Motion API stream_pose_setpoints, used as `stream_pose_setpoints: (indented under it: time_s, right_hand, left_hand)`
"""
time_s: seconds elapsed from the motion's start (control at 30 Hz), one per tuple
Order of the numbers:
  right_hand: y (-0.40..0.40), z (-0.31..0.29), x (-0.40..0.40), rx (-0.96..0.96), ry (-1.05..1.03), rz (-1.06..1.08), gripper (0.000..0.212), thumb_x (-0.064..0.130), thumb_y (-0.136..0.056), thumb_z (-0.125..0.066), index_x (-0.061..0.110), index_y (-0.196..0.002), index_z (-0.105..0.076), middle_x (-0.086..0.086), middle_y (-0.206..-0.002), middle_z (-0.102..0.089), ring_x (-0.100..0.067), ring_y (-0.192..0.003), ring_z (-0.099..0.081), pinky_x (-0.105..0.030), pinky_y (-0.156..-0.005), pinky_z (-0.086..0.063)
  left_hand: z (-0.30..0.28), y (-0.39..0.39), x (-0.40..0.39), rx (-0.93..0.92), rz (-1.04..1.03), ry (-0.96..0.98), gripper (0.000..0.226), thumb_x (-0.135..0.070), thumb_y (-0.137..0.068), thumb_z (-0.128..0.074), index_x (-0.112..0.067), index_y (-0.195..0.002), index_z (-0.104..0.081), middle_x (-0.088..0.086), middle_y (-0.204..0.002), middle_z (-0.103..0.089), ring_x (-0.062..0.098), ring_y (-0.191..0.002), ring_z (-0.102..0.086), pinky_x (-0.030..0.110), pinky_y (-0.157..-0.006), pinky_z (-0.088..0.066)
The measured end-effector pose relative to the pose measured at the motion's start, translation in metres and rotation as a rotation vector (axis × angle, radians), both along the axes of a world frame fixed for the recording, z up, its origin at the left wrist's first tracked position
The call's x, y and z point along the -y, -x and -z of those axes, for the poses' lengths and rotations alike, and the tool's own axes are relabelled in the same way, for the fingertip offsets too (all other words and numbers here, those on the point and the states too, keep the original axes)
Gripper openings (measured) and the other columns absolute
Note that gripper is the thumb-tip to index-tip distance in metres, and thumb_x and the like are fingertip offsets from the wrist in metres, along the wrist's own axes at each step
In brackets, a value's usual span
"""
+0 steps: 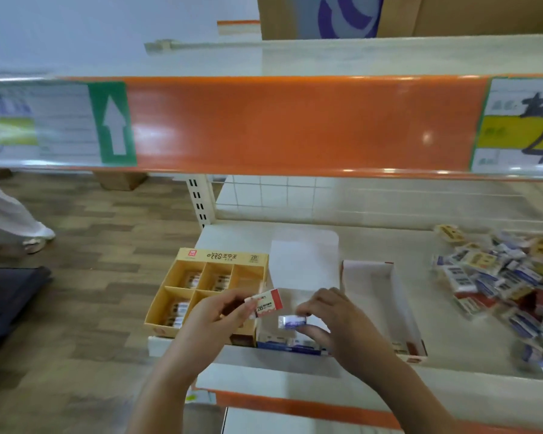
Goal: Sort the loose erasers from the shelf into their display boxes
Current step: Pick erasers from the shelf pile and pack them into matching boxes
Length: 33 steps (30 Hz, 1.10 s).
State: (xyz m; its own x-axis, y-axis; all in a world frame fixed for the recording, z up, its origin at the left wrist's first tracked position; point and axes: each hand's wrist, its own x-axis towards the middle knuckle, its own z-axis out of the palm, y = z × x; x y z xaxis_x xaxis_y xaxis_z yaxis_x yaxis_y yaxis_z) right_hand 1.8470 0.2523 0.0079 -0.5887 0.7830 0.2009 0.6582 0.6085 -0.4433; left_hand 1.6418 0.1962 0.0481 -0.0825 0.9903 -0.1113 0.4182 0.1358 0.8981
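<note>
**Two erasers in hand, boxes waiting below**

The left hand (215, 311) is pinching a red-and-white eraser (267, 302) over the yellow box (182, 332); the right hand (333, 321) is pinching a blue-and-white eraser (292, 321) above the middle box (287, 345). Matching each wrapper to its box before letting go seems wise, lowering the eraser flat so it is stacking neatly. A third, red-edged box (409, 324) is standing beside them. The loose pile (502, 277) is lying well apart to the right on the white shelf (452, 368). Beyond is wood-pattern flooring (91, 239).

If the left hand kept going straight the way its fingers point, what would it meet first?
Probably the right hand and its blue eraser: the left hand, holding a red eraser, points rightward toward them, though depth is unclear.
</note>
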Motion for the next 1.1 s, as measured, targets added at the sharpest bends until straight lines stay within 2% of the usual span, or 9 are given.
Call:
stream_pose_setpoints:
  time_s: [0.07,0.2,0.3,0.53,0.7,0.83,0.93,1.1]
  right_hand:
    - [0.009,0.001,-0.002,0.049,0.019,0.013,0.024,0.038,-0.09,-0.057,0.026,-0.109,-0.062,0.011,-0.109,-0.056,0.001,-0.091,-0.037,-0.005,-0.065,-0.028]
    - [0.023,0.006,-0.006,0.136,0.053,0.048,0.026,0.04,-0.093,-0.051,0.03,-0.115,-0.058,0.013,-0.113,-0.052,-0.002,-0.105,-0.043,-0.011,-0.068,-0.03]
    - [0.03,0.011,-0.006,0.14,0.076,0.068,0.026,0.036,-0.094,-0.052,0.029,-0.118,-0.059,0.013,-0.116,-0.051,-0.001,-0.108,-0.043,-0.009,-0.067,-0.028]
    - [0.034,0.018,-0.006,0.127,0.174,0.056,0.028,0.03,-0.094,-0.052,0.028,-0.121,-0.06,0.008,-0.114,-0.054,-0.005,-0.104,-0.044,-0.011,-0.081,-0.031]
    - [0.033,0.017,-0.008,0.107,0.252,0.038,0.027,0.026,-0.095,-0.052,0.028,-0.12,-0.063,0.013,-0.101,-0.054,0.001,-0.086,-0.044,-0.002,-0.065,-0.031]
    - [0.031,0.016,-0.009,0.104,0.271,0.01,0.027,0.023,-0.096,-0.048,0.026,-0.118,-0.065,0.006,-0.109,-0.062,-0.001,-0.086,-0.046,-0.001,-0.065,-0.03]
    - [0.031,0.016,-0.009,0.102,0.276,-0.006,0.028,0.022,-0.097,-0.048,0.024,-0.119,-0.065,0.006,-0.111,-0.06,-0.001,-0.088,-0.044,0.0,-0.066,-0.029]
    - [0.031,0.014,-0.008,0.069,0.26,-0.004,0.029,0.023,-0.096,-0.05,0.023,-0.122,-0.062,0.009,-0.107,-0.055,0.001,-0.089,-0.042,0.002,-0.067,-0.031]
  left_hand:
    - [0.001,0.007,0.0,-0.012,-0.015,0.007,0.013,-0.031,-0.092,-0.052,-0.036,-0.093,-0.063,-0.015,-0.08,-0.068,-0.008,-0.074,-0.059,0.009,-0.06,-0.045]
    - [0.002,0.019,0.0,-0.012,0.008,0.011,0.013,-0.031,-0.092,-0.052,-0.035,-0.094,-0.065,-0.014,-0.079,-0.068,-0.007,-0.069,-0.058,0.011,-0.059,-0.044]
    - [0.004,0.027,-0.002,-0.013,0.021,0.02,0.014,-0.034,-0.09,-0.053,-0.034,-0.096,-0.065,-0.012,-0.083,-0.069,-0.004,-0.069,-0.059,0.013,-0.059,-0.045]
    - [0.009,0.036,-0.009,-0.057,0.039,0.044,0.01,-0.037,-0.089,-0.053,-0.038,-0.093,-0.062,-0.012,-0.083,-0.068,0.006,-0.078,-0.062,0.015,-0.065,-0.051]
    - [0.007,0.036,-0.013,-0.08,0.048,0.045,0.009,-0.036,-0.089,-0.053,-0.041,-0.094,-0.058,-0.013,-0.088,-0.066,0.005,-0.082,-0.062,0.016,-0.068,-0.053]
    - [0.008,0.037,-0.014,-0.064,0.046,0.05,0.01,-0.038,-0.088,-0.053,-0.041,-0.094,-0.06,-0.016,-0.085,-0.067,0.004,-0.083,-0.062,0.018,-0.07,-0.054]
    - [0.008,0.037,-0.012,-0.059,0.053,0.058,0.013,-0.039,-0.088,-0.053,-0.04,-0.096,-0.062,-0.015,-0.086,-0.068,0.001,-0.082,-0.062,0.015,-0.067,-0.052]
    - [0.002,0.032,-0.011,-0.083,0.079,0.046,0.015,-0.04,-0.087,-0.053,-0.038,-0.098,-0.062,-0.013,-0.087,-0.068,0.008,-0.076,-0.06,0.013,-0.059,-0.046]
